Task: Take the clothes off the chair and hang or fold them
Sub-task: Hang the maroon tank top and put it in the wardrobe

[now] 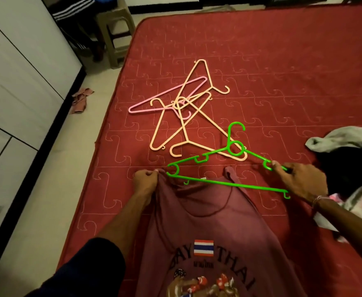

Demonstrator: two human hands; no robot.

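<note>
Maroon printed cotton tank top (208, 228) lies on red quilted mattress (261, 71); left hand (144, 181) pinches its strap, right hand (302, 181) grips green plastic hanger (229, 184).

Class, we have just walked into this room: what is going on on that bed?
A person is putting a maroon tank top onto a green hanger on a red mattress. The left hand pinches the top's shoulder strap at the hanger's left end, and the right hand grips the hanger's right end. The right strap is not yet on. Spare peach and pink hangers lie in a heap beyond, and more clothes wait at the right.
</note>
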